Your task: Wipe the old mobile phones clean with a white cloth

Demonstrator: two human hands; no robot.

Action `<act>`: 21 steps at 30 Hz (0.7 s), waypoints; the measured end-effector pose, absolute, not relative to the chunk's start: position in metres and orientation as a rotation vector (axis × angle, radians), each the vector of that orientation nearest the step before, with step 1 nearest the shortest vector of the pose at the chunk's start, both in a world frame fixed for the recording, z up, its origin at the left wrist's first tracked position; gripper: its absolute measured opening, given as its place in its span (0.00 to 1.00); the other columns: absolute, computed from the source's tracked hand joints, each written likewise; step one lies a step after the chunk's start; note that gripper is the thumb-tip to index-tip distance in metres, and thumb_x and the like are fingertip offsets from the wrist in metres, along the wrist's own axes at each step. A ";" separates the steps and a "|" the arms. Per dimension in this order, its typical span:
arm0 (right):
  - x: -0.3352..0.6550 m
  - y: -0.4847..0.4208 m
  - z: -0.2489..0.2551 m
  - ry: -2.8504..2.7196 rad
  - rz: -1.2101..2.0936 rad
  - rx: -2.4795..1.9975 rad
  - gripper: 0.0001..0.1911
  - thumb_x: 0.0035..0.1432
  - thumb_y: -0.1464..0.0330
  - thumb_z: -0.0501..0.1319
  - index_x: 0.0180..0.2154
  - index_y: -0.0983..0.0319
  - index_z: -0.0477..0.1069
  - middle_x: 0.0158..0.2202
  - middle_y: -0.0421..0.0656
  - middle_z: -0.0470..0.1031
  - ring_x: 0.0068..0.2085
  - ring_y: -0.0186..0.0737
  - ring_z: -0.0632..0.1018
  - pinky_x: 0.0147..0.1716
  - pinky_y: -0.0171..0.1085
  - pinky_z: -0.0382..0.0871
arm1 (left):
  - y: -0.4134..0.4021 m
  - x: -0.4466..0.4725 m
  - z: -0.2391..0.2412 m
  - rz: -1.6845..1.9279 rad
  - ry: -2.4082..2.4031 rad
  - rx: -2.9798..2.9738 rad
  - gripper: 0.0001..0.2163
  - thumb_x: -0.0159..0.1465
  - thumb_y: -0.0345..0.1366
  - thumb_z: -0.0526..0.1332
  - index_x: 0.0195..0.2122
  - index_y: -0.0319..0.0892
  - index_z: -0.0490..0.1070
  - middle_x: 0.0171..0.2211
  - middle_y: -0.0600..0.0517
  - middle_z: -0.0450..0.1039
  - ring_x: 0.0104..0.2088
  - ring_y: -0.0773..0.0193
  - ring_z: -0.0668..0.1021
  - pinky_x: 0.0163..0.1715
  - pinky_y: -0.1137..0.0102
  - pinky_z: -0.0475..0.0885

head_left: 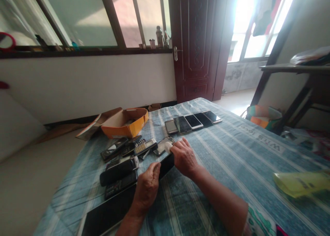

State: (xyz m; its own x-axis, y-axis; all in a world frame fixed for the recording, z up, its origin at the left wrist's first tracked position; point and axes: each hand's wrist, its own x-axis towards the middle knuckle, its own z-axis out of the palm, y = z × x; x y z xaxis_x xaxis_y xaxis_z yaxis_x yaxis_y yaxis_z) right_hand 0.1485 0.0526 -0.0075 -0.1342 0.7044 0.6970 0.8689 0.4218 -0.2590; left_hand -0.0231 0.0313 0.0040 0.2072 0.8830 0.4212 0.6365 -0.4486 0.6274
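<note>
A dark smartphone (pixel 167 166) is held between my two hands above the cloth. My left hand (pixel 148 186) grips its near end, thumb along the edge. At the far end, my right hand (pixel 184 157) is closed on a small white wipe (pixel 168 146) pressed near the phone's edge. Just beyond lies a silver phone (pixel 163 146). To the left are several old keypad phones, among them one with gold keys (pixel 144 146) and a black one (pixel 120 184). Under my left forearm is a large black-screened tablet (pixel 109 212).
Several phones (pixel 193 121) lie in a row farther back. An open orange cardboard box (pixel 126 126) stands at the far left of the striped blue cloth (pixel 232 167). A yellow plastic packet (pixel 300 183) is at the right. Behind the table is a dark red door (pixel 197 57).
</note>
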 end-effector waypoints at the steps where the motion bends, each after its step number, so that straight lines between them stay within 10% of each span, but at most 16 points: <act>1: 0.151 0.053 -0.008 -1.879 -0.252 -1.345 0.11 0.58 0.77 0.52 0.29 0.60 0.70 0.31 0.42 0.69 0.37 0.41 0.67 0.57 0.46 0.52 | 0.032 -0.023 0.003 1.097 1.426 2.172 0.18 0.64 0.49 0.48 0.33 0.43 0.72 0.27 0.51 0.78 0.29 0.58 0.81 0.30 0.69 0.75; 21: 0.155 0.054 -0.007 -1.900 -0.249 -1.305 0.11 0.59 0.76 0.52 0.32 0.60 0.70 0.32 0.43 0.70 0.38 0.40 0.68 0.58 0.44 0.51 | 0.033 -0.024 0.000 1.062 1.459 2.149 0.21 0.63 0.50 0.47 0.35 0.41 0.72 0.27 0.48 0.78 0.29 0.57 0.81 0.32 0.67 0.75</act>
